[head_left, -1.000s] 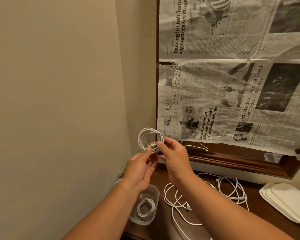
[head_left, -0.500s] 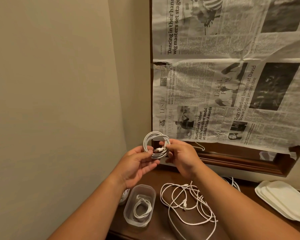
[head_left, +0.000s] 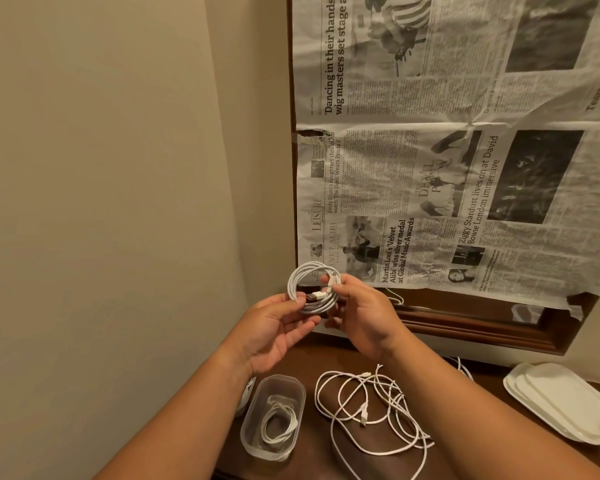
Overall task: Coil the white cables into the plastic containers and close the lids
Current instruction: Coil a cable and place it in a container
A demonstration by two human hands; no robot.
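Observation:
A white cable wound into a small coil is held up in front of the wall, above the table. My left hand pinches the coil at its lower left, by the USB plug. My right hand pinches the other plug end against the coil's right side. Below, a clear plastic container stands open with another coiled white cable inside. A loose tangle of white cables lies on the brown table to its right.
White lids are stacked at the table's right edge. A second container peeks out behind my left forearm. Newspaper covers a wood-framed panel on the wall behind. A beige wall closes off the left side.
Both hands have come lower and closer to me with the coil. The right hand has brought the plug end against the coil's right side. The view has tilted down, showing more table.

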